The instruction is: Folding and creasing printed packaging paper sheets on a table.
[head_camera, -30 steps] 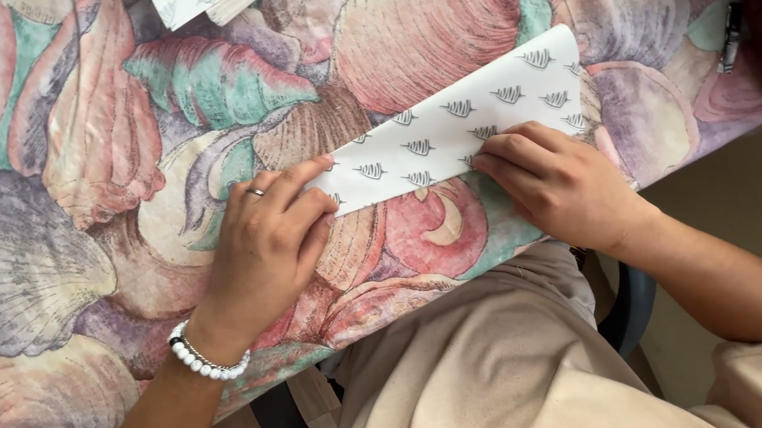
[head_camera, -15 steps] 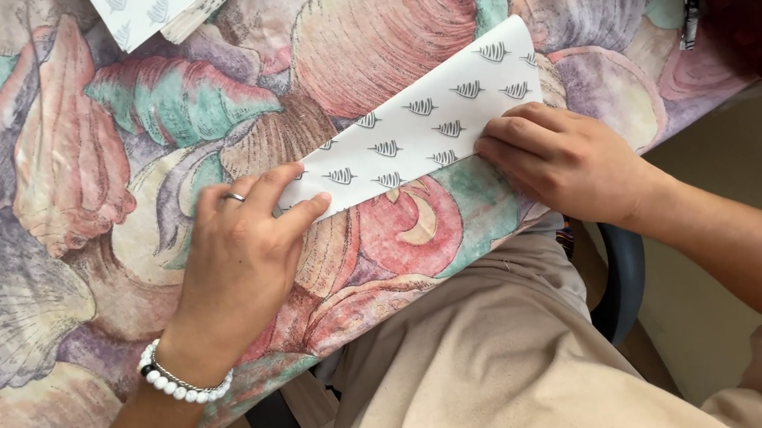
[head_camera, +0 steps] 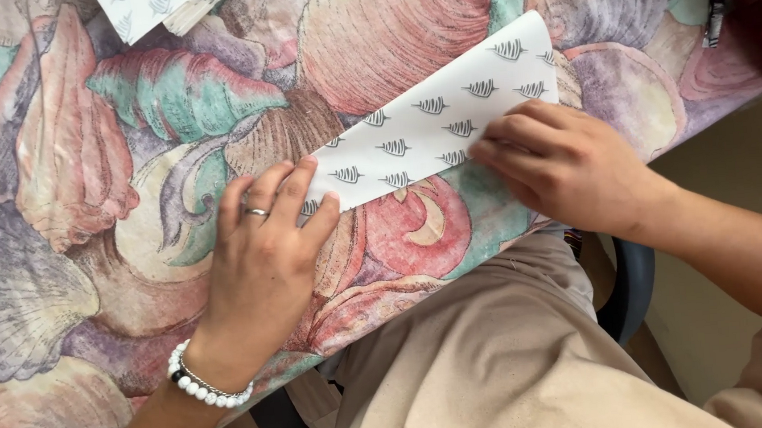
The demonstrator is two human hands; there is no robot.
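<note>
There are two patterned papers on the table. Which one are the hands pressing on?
The long folded paper near the table's front edge: the left hand and right hand press its ends. The other paper lies untouched at the top.

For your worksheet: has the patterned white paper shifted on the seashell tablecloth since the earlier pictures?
Cannot tell. The patterned paper lies over the same red shell motif of the tablecloth throughout; only the camera view drifts. Both hands, left and right, press it flat.
</note>
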